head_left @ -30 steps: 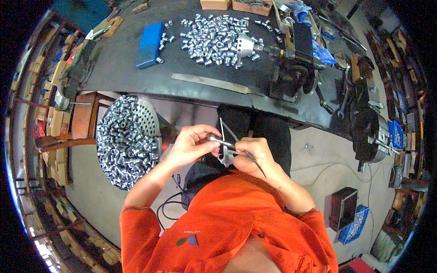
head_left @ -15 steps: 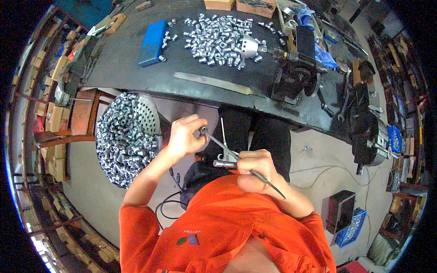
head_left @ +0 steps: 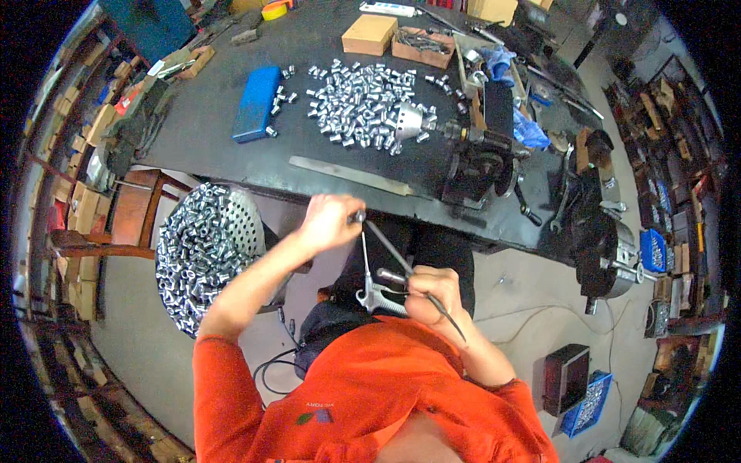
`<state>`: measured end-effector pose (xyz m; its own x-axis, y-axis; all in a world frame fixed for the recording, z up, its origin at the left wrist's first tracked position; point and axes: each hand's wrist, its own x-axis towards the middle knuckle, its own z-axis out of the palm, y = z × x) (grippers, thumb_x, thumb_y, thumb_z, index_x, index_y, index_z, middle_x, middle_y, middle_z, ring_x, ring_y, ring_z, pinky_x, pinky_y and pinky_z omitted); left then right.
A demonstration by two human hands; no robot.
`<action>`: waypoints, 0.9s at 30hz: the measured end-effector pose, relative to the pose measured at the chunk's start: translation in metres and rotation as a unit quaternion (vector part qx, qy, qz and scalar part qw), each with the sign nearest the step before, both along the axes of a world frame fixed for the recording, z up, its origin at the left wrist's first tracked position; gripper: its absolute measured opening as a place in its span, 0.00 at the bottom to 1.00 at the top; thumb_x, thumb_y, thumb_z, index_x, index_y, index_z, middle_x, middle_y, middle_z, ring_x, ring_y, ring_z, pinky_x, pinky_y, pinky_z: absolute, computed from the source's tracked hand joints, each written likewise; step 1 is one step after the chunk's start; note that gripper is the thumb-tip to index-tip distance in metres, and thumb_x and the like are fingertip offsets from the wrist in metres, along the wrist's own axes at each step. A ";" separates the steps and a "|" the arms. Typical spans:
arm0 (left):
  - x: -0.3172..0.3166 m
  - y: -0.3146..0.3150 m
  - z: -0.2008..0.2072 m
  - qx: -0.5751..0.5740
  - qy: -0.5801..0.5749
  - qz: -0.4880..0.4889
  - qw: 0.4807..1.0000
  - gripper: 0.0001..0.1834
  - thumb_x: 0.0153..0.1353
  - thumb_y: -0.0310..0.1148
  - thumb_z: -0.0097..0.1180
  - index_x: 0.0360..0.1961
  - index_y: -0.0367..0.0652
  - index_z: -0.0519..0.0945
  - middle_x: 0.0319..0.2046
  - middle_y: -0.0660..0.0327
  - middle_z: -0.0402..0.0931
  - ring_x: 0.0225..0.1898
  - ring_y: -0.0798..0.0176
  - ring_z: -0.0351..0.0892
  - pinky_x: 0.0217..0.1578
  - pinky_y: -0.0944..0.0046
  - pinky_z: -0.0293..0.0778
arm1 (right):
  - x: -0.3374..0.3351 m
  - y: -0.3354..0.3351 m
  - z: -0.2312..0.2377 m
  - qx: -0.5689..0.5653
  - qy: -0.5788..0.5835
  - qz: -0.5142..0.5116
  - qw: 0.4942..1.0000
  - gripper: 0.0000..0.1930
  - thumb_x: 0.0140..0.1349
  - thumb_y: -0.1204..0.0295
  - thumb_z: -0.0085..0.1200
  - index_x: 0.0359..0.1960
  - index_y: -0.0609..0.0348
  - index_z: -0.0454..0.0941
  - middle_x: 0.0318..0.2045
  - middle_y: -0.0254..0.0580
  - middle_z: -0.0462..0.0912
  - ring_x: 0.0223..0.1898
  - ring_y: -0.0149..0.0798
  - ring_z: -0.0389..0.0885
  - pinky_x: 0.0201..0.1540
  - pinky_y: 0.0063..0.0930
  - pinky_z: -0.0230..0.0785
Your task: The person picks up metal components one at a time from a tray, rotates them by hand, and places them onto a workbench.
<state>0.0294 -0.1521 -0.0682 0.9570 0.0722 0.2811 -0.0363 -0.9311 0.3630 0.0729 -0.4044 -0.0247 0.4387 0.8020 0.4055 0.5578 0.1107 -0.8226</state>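
Note:
My left hand (head_left: 330, 224) pinches a small metal bushing (head_left: 357, 217) above my lap, near the bench's front edge. Closed round a thin grey rod (head_left: 394, 253), which looks like a round file, is my right hand (head_left: 434, 293). The rod slants up and left, its tip close to the bushing and apparently just outside it. A short shiny metal cylinder (head_left: 390, 275) sticks out beside my right fingers; whether they hold it I cannot tell. Below the hands, an air blow gun (head_left: 377, 297) with a long thin nozzle lies on my lap.
A perforated metal basin (head_left: 248, 224) heaped with bushings stands at left by a wooden chair (head_left: 137, 207). On the black bench (head_left: 208, 158) are more loose bushings (head_left: 359, 104), a blue box (head_left: 257, 104), a flat metal strip (head_left: 347, 174) and a cranked fixture (head_left: 482, 166).
The view has shifted, showing more of the bench's far side. My left hand with the bushing has moved off the rod's tip, which was at the bushing before.

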 end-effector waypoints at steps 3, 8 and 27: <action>0.068 0.027 -0.001 0.006 -0.052 0.036 0.998 0.16 0.40 0.32 0.59 0.35 0.43 0.81 0.26 0.52 0.78 0.30 0.50 0.79 0.31 0.55 0.74 | 0.004 -0.014 -0.009 -0.012 -0.015 -0.064 0.998 0.10 0.35 0.79 0.50 0.11 0.59 0.60 0.12 0.42 0.61 0.13 0.43 0.63 0.16 0.34 0.52; 0.130 0.075 0.055 -0.354 -0.125 0.108 0.921 0.24 0.50 0.28 0.55 0.50 0.34 0.73 0.29 0.52 0.80 0.22 0.65 0.79 0.25 0.66 0.74 | -0.003 -0.011 -0.015 -0.017 -0.004 -0.043 0.999 0.10 0.35 0.80 0.51 0.11 0.59 0.60 0.12 0.41 0.60 0.13 0.41 0.62 0.16 0.33 0.51; -0.160 0.192 -0.021 0.168 0.303 0.322 0.881 0.14 0.46 0.36 0.56 0.34 0.41 0.82 0.34 0.50 0.80 0.40 0.49 0.80 0.41 0.54 0.75 | -0.012 0.003 -0.026 -0.052 0.056 0.013 0.997 0.12 0.36 0.76 0.53 0.12 0.60 0.59 0.13 0.39 0.60 0.14 0.38 0.60 0.17 0.31 0.49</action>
<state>-0.1305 0.0396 -0.0890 0.7304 0.6645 -0.1579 0.6438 -0.7470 -0.1659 0.0612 -0.4012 -0.0509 0.4554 0.8488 0.2685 0.4594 0.0343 -0.8876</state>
